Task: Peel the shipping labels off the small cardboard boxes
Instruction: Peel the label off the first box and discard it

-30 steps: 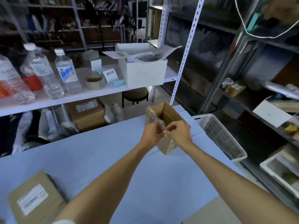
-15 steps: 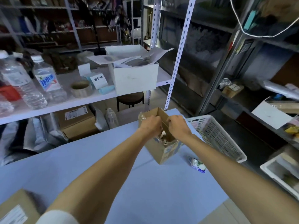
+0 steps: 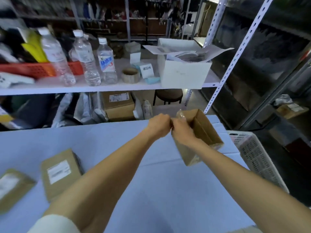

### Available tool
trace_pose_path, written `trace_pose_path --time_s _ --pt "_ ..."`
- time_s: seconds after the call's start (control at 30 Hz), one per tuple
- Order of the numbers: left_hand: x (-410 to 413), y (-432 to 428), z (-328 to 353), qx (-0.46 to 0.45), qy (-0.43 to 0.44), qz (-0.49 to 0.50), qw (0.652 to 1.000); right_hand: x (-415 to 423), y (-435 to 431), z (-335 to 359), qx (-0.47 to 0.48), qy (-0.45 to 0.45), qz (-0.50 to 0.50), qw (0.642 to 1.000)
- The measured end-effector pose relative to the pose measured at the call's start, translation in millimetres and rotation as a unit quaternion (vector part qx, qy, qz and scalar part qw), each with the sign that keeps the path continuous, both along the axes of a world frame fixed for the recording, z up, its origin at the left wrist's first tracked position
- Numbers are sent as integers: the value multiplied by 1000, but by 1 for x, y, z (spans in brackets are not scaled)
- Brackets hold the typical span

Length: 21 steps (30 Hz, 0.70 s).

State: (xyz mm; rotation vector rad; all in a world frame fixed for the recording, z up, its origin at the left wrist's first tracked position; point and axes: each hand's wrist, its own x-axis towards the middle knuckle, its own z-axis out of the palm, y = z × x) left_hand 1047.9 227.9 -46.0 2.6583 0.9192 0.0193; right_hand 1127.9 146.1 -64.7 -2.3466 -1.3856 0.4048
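Both hands meet over the far right part of the light blue tabletop (image 3: 151,190). The open brown cardboard box (image 3: 204,130) sits tilted there, its mouth turned up and towards the far left, its lower end close to the cloth. I cannot tell if it touches. The right hand (image 3: 182,132) covers the box's near-left wall, fingers curled round it. The left hand (image 3: 159,124) is a closed fist touching the right hand at the box's corner. What its fingers pinch is hidden, so I cannot tell. A scrap of crumpled clear tape (image 3: 180,115) shows at the rim just above the hands. At near left two sealed brown cardboard boxes lie flat, well apart from the hands: one (image 3: 67,158) bears a white shipping label (image 3: 58,172) on top, and the other (image 3: 13,187), also labelled, is cut by the left edge. A white plastic lattice basket (image 3: 255,157) stands at the right, just beside the tabletop's edge. On the far white shelf (image 3: 101,88) stand clear water bottles (image 3: 87,59), a tape roll (image 3: 130,75) and an open white carton (image 3: 183,73). The frame is motion-blurred.
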Motion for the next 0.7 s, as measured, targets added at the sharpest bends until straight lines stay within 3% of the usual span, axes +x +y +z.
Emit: trace_pose_path --time_s 0.2,0.33,0.7 --pt "-141 46 -14 -15 27 145 989 -97 55 -8 -47 -3 132 990" --pt "-239 63 -20 -46 -6 236 971 -177 88 -9 -59 -13 206 977" --pt "-504 73 -64 -78 6 330 941 -431 121 -44 -133 30 259 956"
